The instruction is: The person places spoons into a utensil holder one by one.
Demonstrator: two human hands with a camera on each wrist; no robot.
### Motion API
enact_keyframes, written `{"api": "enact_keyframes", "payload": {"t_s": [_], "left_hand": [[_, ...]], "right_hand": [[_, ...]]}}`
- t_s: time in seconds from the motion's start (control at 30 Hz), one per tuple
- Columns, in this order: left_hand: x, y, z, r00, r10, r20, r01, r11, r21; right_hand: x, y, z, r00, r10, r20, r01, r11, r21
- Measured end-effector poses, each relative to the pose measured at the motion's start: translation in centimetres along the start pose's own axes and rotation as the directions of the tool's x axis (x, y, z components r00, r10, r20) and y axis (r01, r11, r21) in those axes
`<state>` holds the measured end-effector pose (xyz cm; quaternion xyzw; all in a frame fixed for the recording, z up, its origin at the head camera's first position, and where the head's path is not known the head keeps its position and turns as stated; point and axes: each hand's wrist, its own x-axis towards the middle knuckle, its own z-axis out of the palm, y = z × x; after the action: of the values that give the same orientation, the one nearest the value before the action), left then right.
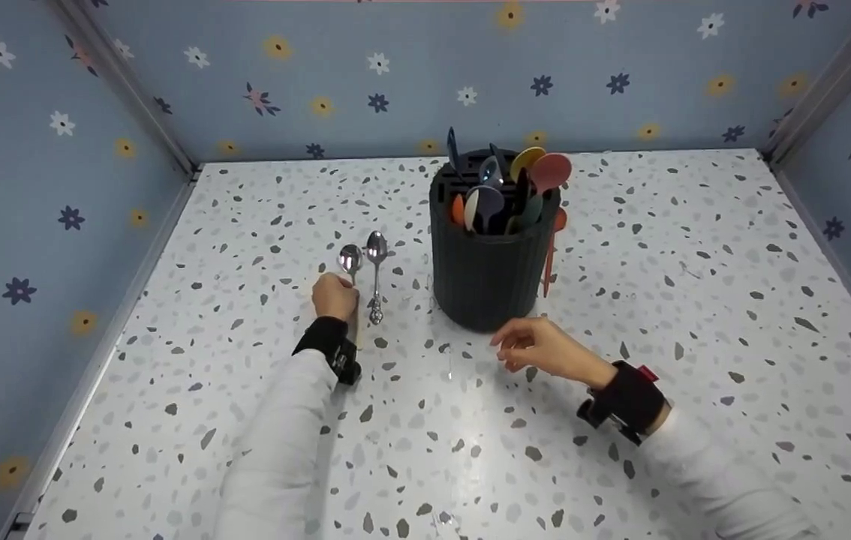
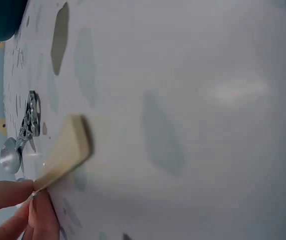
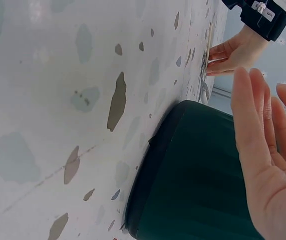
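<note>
— Far left? Left hand (image 1: 335, 295), low on the speckled table (image 1: 696, 315), fingers pinching the handle of a wooden-handled spoon (image 1: 350, 260). Pale wooden end lying flat on the tabletop, clear from the left wrist view (image 2: 65, 152).

— And the bowl of it?

— Shiny metal, pointing away toward the back wall, just past the knuckles.

— Next along?

— Second spoon (image 1: 376, 274), all metal with an ornate handle, lying flat just beside the first, bowls side by side, untouched.

— Then?

— Dark ribbed holder (image 1: 487, 277), upright, packed with coloured spoons (image 1: 527, 187), bowls up; one orange spoon (image 1: 551, 255) leaning against the outside on the right.

— Right side?

— Right hand (image 1: 542, 348), just in front of the holder, near but not touching. Fingers relaxed and loosely spread, gripping nothing; same from the right wrist view (image 3: 268, 165), palm facing the holder's dark wall (image 3: 198, 180).

— Wrists?

— Black bands on both, white sleeves behind.
</note>
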<state>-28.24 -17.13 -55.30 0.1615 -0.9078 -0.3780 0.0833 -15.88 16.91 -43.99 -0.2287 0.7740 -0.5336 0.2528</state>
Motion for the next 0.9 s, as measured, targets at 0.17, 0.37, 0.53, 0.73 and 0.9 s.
{"api": "enact_keyframes", "payload": {"t_s": [0.17, 0.37, 0.53, 0.73, 0.9], "left_hand": [[-0.1, 1.0, -1.1, 0.994, -0.029, 0.103, 0.027, 0.999, 0.024], [-1.8, 4.1, -3.0, 0.979, -0.102, 0.175, 0.080, 0.989, 0.128], [2.5, -1.4, 1.3, 0.986, -0.055, 0.155, 0.035, 0.991, 0.126], [5.6, -5.6, 3.9, 0.971, -0.099, 0.219, 0.076, 0.991, 0.109], [0.5, -0.4, -1.1, 0.928, -0.185, 0.323, 0.215, 0.975, -0.060]], "right_hand": [[0.1, -0.2, 0.2, 1.000, 0.011, 0.000, -0.011, 1.000, 0.002], [-0.5, -2.0, 0.5, 1.000, 0.013, 0.000, -0.013, 1.000, 0.004], [-0.7, -1.8, 0.5, 1.000, -0.003, 0.001, 0.003, 1.000, -0.003], [-0.3, 0.3, 0.4, 1.000, -0.008, -0.011, 0.007, 1.000, -0.020], [-0.2, 0.8, 0.6, 1.000, -0.014, -0.008, 0.014, 0.999, -0.036]]}}
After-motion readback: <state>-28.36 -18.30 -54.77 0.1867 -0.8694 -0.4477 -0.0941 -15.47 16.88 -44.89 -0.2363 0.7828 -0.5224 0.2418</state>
